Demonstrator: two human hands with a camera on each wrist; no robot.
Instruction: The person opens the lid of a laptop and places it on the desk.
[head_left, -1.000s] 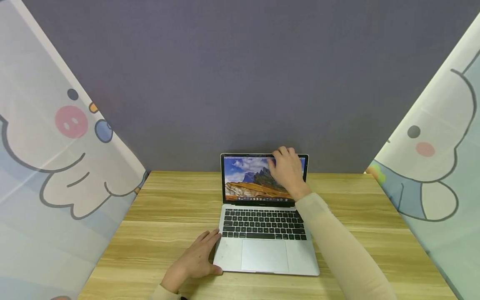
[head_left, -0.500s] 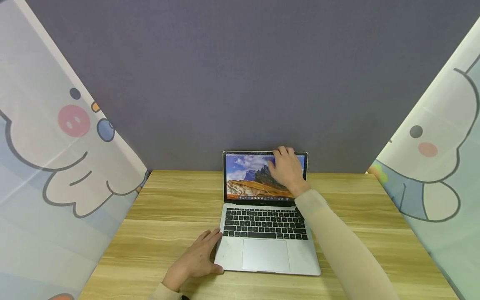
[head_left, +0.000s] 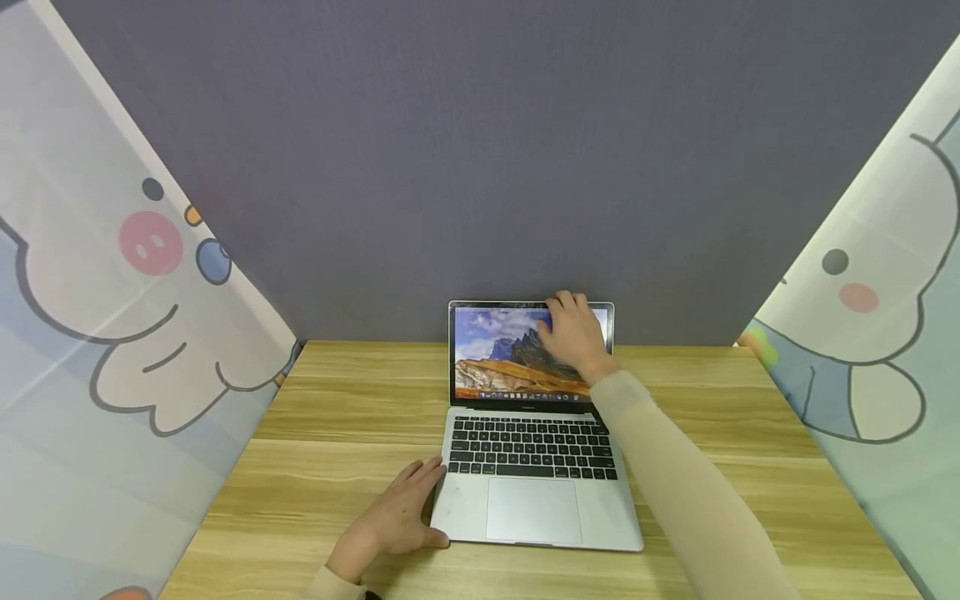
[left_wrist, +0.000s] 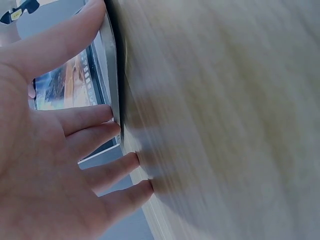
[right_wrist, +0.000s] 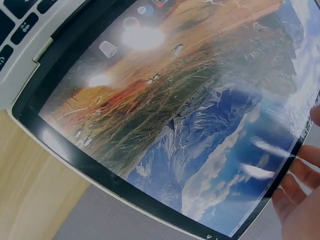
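Observation:
A silver laptop [head_left: 461,508] sits on the table with its lid up and its screen [head_left: 495,354] lit, showing a mountain picture. My right hand [head_left: 576,335] grips the lid's top edge right of centre, thumb in front of the screen and fingers over the edge. The right wrist view shows these fingers [right_wrist: 286,196] at the rim. At the base's front left corner is my left hand [head_left: 397,510], thumb by the front edge and fingertips along the left side. In the left wrist view its fingers [left_wrist: 92,141] are spread and nearly straight.
The wood-grain table [head_left: 345,400] extends on both sides of the laptop. A dark grey panel [head_left: 480,167] rises behind it. Pale cartoon-printed sheets [head_left: 67,467] stand at left and right.
The lid has leaned slightly farther back, with my right hand on its top edge. My left hand keeps its place at the corner. The head view has shifted slightly.

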